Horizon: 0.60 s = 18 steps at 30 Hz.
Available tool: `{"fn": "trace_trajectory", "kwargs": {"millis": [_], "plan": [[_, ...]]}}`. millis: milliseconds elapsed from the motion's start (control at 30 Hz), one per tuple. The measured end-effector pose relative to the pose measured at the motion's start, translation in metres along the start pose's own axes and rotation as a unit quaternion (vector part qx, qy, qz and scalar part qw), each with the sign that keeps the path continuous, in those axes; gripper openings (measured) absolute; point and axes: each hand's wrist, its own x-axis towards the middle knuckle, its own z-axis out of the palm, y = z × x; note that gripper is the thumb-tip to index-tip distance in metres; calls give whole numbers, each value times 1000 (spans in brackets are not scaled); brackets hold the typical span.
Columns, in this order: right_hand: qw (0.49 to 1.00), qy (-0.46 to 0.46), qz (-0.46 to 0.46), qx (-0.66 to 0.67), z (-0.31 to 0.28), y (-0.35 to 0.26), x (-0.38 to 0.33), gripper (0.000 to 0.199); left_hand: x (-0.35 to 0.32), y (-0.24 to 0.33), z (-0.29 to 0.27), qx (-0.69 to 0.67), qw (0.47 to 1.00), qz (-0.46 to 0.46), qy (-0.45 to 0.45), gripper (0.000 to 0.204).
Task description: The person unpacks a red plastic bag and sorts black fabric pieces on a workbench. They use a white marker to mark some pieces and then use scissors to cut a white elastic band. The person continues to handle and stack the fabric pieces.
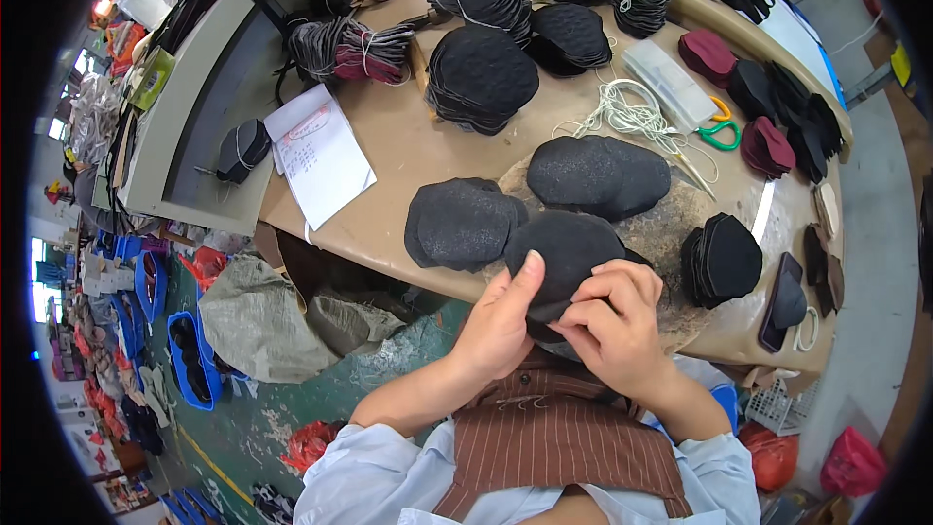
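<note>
Close in front of me, both my hands are on a rounded black cut piece, perhaps more than one layer. My left hand grips its left edge, thumb on top. The fingers of my right hand are bent and pinch at its lower right edge. Just beyond lie a fanned stack of black pieces and another overlapping stack, on a worn, stained board. To the right of my right hand stands a small pile of black pieces.
Taller black stacks stand at the back of the brown table. White string, green-handled scissors, a clear plastic box and maroon bundles lie right. A written sheet is left; a phone lies near the right edge.
</note>
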Motion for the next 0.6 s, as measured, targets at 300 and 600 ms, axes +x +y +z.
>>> {"fn": "trace_trajectory", "kwargs": {"millis": [300, 600], "plan": [[998, 36, 15, 44, -5, -4, 5, 20, -3, -6, 10, 39, 995, 91, 23, 43], [989, 91, 17, 115, 0, 7, -28, 20, 8, -32, 8, -135, 990, 38, -30, 48]]}}
